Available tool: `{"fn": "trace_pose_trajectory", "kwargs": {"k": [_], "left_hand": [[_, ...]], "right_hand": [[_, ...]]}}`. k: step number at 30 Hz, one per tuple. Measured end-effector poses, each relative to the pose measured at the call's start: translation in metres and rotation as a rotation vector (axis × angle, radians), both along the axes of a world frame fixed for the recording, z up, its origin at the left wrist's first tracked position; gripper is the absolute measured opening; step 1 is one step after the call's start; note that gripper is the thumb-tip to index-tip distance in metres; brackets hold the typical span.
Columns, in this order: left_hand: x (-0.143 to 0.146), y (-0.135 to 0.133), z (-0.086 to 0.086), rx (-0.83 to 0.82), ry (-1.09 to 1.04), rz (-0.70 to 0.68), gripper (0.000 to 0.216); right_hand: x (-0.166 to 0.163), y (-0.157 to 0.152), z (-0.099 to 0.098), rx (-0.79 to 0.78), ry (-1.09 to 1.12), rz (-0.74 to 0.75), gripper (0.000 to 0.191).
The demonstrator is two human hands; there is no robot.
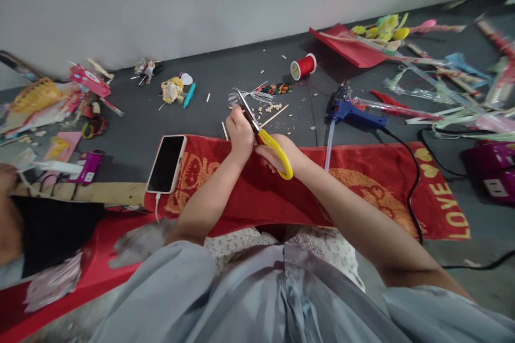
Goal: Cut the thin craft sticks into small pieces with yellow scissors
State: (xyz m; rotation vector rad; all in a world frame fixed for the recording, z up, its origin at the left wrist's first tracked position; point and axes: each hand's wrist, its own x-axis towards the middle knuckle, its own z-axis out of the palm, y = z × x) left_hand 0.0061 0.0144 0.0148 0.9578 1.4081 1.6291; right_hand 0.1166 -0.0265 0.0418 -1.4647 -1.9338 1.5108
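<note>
A pair of scissors (277,151) with yellow handles is in my right hand (284,147), its fingers wrapped around the grips and the blades pointing up and left. My left hand (240,131) is closed beside the blades; whatever its fingers hold is hidden. Just beyond the hands lie many short pale cut pieces (274,107), a thin stick (278,116) and silvery strands (261,96). A dark patterned strip with red and green (277,88) lies behind them. Both forearms pass over a red towel (306,198) along the table's near edge.
A blue glue gun (356,113) with its cord lies to the right. Behind stands a spool of red thread (303,67). A phone (167,163), cable attached, rests on the towel's left end. Craft scraps clutter both sides. Another person's hand (6,178) shows at the left edge.
</note>
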Motion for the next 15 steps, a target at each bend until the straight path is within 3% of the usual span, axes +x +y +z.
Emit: {"fn": "trace_pose_trajectory", "kwargs": {"k": [9, 15], "left_hand": [[-0.016, 0.012, 0.005, -0.076, -0.079, 0.026, 0.063], [-0.021, 0.013, 0.006, -0.105, -0.107, -0.005, 0.062]], "right_hand": [[0.008, -0.001, 0.006, -0.109, 0.187, -0.083, 0.040], [0.019, 0.007, -0.002, -0.192, 0.461, -0.175, 0.030]]}}
